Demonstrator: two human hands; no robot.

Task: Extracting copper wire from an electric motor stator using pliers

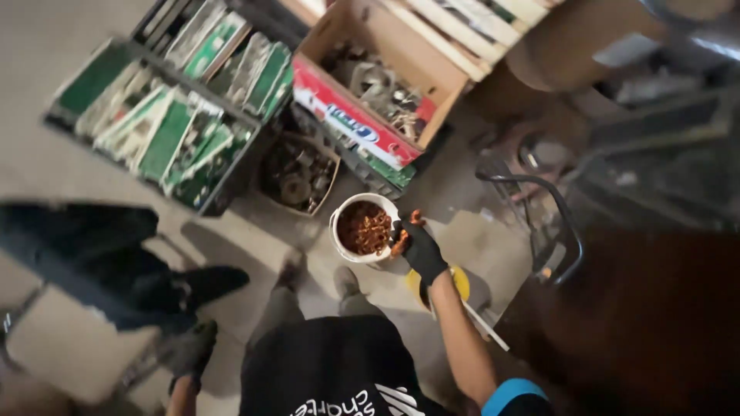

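Across the upper left of the frame a dark crate [127, 108] of green and white circuit boards lies on the concrete floor [38, 46], the largest thing in view. Right of it, at top centre, a cardboard box [385, 69] with a red and white side holds grey metal parts, and below that box a smaller dark tray [297, 176] carries round metal pieces. At the left edge a dark trouser leg and shoe [204, 283] belong to another person.

Lower, near the middle, sits a white bucket [362, 227] filled with small rust-orange parts. The right hand [420, 248], in a black glove with orange fingertips, is at the bucket's right rim with its fingers curled; it seems to pinch a few orange parts, though blur leaves that uncertain. Just beneath the wrist a yellow disc [460, 283] lies on the floor beside a pale rod [486, 327].

The left hand [193, 353], also gloved, hangs at the lower left; I cannot tell whether it is open or closed.

With only fingertips on such tiny parts, some could slip and scatter across the floor, and a knock on the rim might tip the bucket.
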